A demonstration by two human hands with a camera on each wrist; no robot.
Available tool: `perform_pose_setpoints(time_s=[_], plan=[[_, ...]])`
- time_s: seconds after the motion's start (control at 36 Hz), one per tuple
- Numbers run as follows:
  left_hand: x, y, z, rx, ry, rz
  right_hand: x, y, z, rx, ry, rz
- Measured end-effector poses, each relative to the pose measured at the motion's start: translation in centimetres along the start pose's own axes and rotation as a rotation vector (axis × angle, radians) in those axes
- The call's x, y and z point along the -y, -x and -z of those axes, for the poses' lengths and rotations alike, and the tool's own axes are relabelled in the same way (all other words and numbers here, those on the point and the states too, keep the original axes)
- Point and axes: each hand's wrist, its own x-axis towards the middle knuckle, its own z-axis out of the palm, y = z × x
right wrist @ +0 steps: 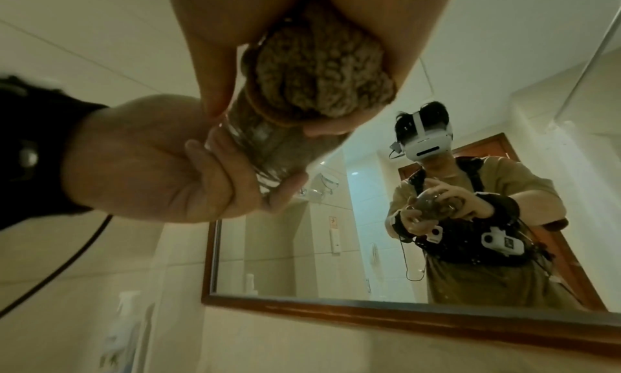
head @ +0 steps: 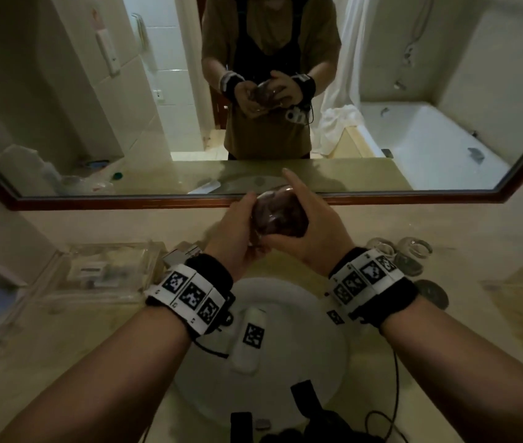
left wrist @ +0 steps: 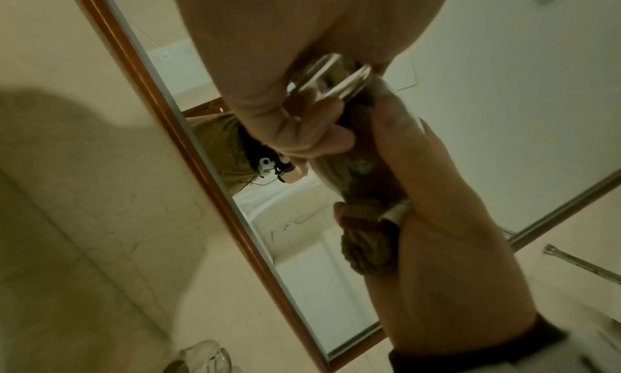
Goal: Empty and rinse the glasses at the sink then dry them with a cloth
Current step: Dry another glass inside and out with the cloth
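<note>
We are drying: left hand (head: 238, 238) grips the glass (head: 277, 215), right hand (head: 314, 228) stuffs in the cloth (right wrist: 319, 76) (next, twisting).

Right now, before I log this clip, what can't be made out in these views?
- Tap: head view, hidden behind the hands and wristbands; running or not, unknown.
- Glass interior: cloth fills it; wet or dry, unclear.
- Right hand fingertips: right wrist view, buried behind the cloth.
- Spare glasses: head view, blurred; count uncertain.
- Left hand palm: covered by the glass.

Dim, tiled bathroom: wood-framed mirror (head: 253, 199) above beige stone counter (head: 477, 314), bathtub (head: 429, 145) reflected.
</note>
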Motion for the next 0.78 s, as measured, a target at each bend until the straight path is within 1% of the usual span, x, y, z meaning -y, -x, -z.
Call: perform_pose_setpoints(time_s=[0.08, 0.14, 0.22, 0.31, 0.36, 0.39, 0.42, 0.44, 0.47, 0.53, 0.56, 0.58, 0.64, 0.67, 0.72, 0.78], plan=[[-0.6, 1.0, 0.3, 0.005, -0.018, -0.12, 1.4, -0.1, 0.1, 0.008, -0.079, -0.038], [-0.7, 1.3, 0.7, -0.022, -0.042, -0.207, 2.1, -0.1, 0.1, 0.029, -0.148, -0.078], [-0.7, 2.2, 1.0, -0.097, -0.206, -0.346, 2.8, -0.1, 0.0, 0.062, -0.298, -0.162], [-0.8, 3.0, 1.7, -0.108, -0.352, -0.487, 3.4, -0.2, -0.2, 0.106, -0.453, -0.256], [-0.7, 3.2, 2.3, -0.107, -0.442, -0.543, 3.6, 0.0, -0.6, 0.1, -0.5, -0.276], [-0.7, 3.1, 2.7, -0.103, -0.454, -0.535, 3.7, 0.2, -0.8, 0.083, -0.491, -0.265], [-0.8, 3.2, 2.8, -0.088, -0.429, -0.493, 3.7, 0.3, -1.1, 0.063, -0.475, -0.25], [-1.0, 3.2, 3.1, -0.059, -0.375, -0.404, 3.8, 0.4, -1.3, 0.045, -0.46, -0.231], [-1.4, 3.2, 3.3, -0.006, -0.288, -0.269, 4.0, 0.6, -1.4, 0.027, -0.435, -0.202], [-1.9, 2.6, 4.1, 0.157, -0.01, 0.036, 4.6, 0.9, -1.4, -0.003, -0.305, -0.095], [-2.3, 2.5, 4.6, 0.236, 0.106, 0.14, 4.8, 1.0, -1.4, -0.017, -0.214, -0.029], [-2.5, 2.6, 4.9, 0.274, 0.162, 0.189, 4.9, 1.1, -1.5, -0.03, -0.123, 0.039], [-2.9, 2.8, 4.8, 0.256, 0.175, 0.174, 4.8, 1.3, -1.5, -0.046, 0.011, 0.132], [-3.0, 2.8, 4.6, 0.229, 0.154, 0.148, 4.6, 1.3, -1.4, -0.046, 0.037, 0.147], [-3.2, 3.0, 3.9, 0.156, 0.063, 0.094, 4.4, 1.2, -1.2, -0.029, 0.0, 0.123], [-3.2, 3.1, 3.3, 0.072, -0.115, -0.026, 4.5, 1.2, -1.0, -0.009, -0.096, 0.042]])
